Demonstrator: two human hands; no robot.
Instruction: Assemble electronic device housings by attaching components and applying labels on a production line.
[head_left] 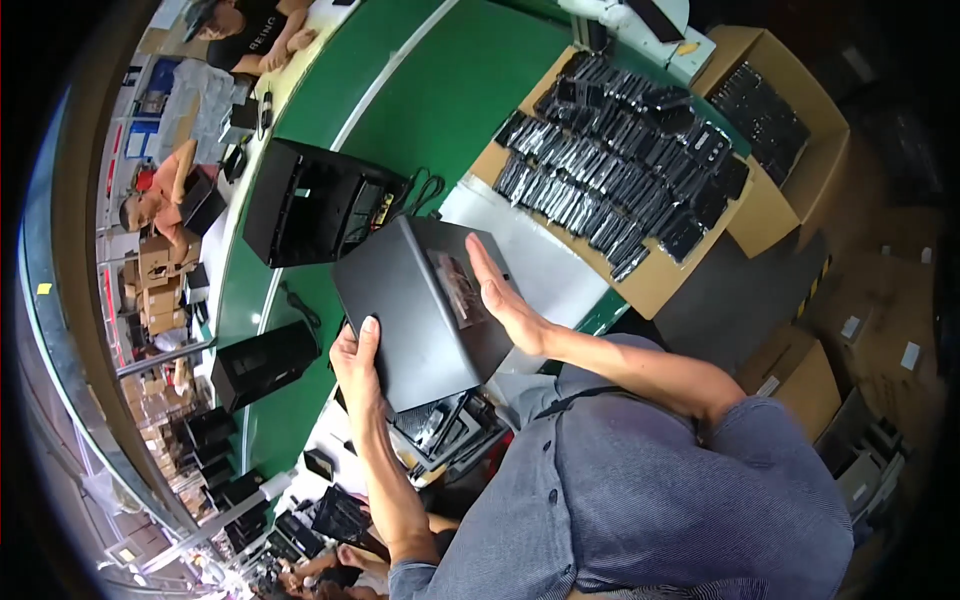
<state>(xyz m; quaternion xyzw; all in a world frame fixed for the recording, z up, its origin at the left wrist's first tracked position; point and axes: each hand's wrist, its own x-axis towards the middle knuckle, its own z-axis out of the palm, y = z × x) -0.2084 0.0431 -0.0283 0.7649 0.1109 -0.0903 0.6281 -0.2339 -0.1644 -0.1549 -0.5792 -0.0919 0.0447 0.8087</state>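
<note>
Head view: L hand (357, 362) grips box (408, 312) edge, thumb on top, prob. to steady it; R hand (510, 308) flat alongside, grasping nothing.

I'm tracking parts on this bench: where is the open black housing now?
In the head view, the open black housing sits upper left of centre on the green surface, just above-left of the black box the left hand holds.

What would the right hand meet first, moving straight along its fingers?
Likely the black cable on the green surface, just past the dark box; depth is unclear, so the right hand might pass above.
</note>
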